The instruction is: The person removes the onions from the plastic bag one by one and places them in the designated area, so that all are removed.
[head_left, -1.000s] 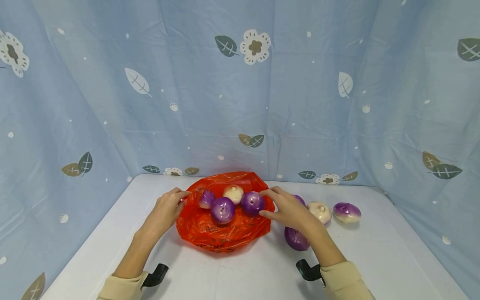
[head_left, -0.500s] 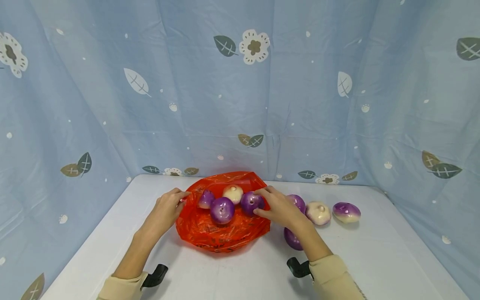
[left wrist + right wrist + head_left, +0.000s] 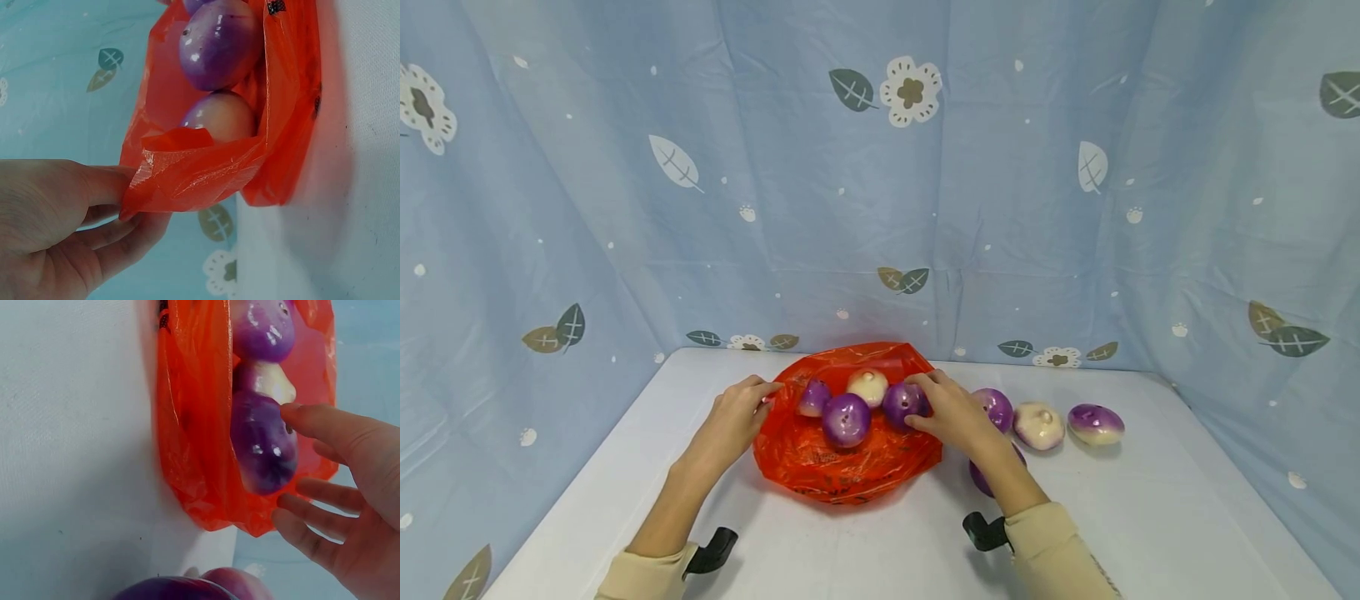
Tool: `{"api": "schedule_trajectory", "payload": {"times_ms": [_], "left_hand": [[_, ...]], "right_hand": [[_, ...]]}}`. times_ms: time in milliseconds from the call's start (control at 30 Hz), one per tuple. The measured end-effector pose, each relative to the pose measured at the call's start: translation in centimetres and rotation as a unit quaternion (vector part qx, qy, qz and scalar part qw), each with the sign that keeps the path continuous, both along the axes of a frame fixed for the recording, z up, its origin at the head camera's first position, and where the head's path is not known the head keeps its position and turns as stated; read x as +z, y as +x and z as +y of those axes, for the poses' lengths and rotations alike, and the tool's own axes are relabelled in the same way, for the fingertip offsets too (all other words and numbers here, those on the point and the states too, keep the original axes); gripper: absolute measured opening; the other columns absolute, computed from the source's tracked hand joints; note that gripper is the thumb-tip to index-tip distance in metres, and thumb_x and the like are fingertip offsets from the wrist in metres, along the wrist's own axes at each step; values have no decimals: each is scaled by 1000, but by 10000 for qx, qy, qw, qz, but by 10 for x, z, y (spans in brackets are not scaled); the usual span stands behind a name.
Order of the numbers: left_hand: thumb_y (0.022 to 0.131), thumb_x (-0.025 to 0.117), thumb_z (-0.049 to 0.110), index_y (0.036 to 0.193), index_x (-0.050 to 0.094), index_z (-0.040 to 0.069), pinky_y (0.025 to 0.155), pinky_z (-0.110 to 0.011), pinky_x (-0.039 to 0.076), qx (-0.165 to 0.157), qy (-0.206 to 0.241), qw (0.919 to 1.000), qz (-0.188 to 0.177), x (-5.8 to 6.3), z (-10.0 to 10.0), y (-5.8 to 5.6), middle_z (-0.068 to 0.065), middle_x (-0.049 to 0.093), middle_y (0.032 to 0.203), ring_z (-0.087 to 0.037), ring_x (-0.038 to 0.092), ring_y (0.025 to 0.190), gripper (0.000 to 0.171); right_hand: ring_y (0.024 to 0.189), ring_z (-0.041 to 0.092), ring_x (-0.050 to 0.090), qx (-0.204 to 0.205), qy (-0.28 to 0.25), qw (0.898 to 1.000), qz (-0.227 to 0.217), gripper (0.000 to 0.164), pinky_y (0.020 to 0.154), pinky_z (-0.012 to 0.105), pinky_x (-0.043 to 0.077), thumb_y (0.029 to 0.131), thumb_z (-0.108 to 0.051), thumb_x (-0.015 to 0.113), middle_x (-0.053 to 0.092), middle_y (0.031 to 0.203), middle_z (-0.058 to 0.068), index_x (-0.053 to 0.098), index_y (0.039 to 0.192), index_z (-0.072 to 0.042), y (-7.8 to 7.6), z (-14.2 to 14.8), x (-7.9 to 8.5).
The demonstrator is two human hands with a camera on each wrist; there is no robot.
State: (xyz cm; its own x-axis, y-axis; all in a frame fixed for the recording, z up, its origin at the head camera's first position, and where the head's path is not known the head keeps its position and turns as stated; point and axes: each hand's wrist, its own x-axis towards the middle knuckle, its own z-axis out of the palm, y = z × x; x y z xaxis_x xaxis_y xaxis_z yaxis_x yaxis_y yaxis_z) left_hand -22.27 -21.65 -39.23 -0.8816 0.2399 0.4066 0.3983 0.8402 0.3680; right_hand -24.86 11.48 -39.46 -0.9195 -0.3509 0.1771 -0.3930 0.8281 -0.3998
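A red plastic bag (image 3: 850, 483) lies spread wide at the table's middle, with several glossy purple-and-white turnips inside. My left hand (image 3: 734, 419) pinches the bag's left rim between thumb and fingers; in the left wrist view the film (image 3: 187, 181) folds at the fingertips. At the bag's right side, my right hand (image 3: 953, 412) reaches over a purple turnip (image 3: 901, 407). Its thumb meets or nearly meets that turnip's edge in the right wrist view, while the other fingers (image 3: 312, 515) are spread beside the bag's rim. No firm grip shows there.
Right of the bag lie several more turnips: a purple one (image 3: 992, 408), a cream one (image 3: 1038, 427), a two-toned one (image 3: 1096, 425), and another purple one (image 3: 981, 477) partly behind the right forearm. A patterned blue curtain (image 3: 820, 208) surrounds the white table (image 3: 850, 550).
My right hand has moved slightly left, further over the purple turnip at the bag's right side. The left hand keeps its pinch on the rim, and the turnips look unmoved.
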Motion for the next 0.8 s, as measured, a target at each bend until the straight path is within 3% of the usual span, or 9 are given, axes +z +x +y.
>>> {"api": "schedule_trajectory", "payload": {"times_ms": [300, 800], "left_hand": [[83, 70, -8, 113, 70, -5, 73, -38, 62, -14, 40, 10000, -33, 1, -1, 1, -17, 69, 99, -27, 70, 85, 30], [83, 70, -8, 113, 69, -5, 74, -39, 62, -1, 28, 10000, -32, 0, 0, 2, -17, 68, 99, -29, 70, 87, 31]], "right_hand": [[118, 36, 60, -130, 166, 9998, -50, 56, 96, 56, 53, 81, -32, 80, 57, 132, 14, 58, 131, -20, -4, -4, -5], [113, 34, 61, -260, 346, 9990, -116, 59, 93, 56, 54, 79, -29, 82, 57, 128, 13, 56, 131, -21, -8, -9, -8]]}}
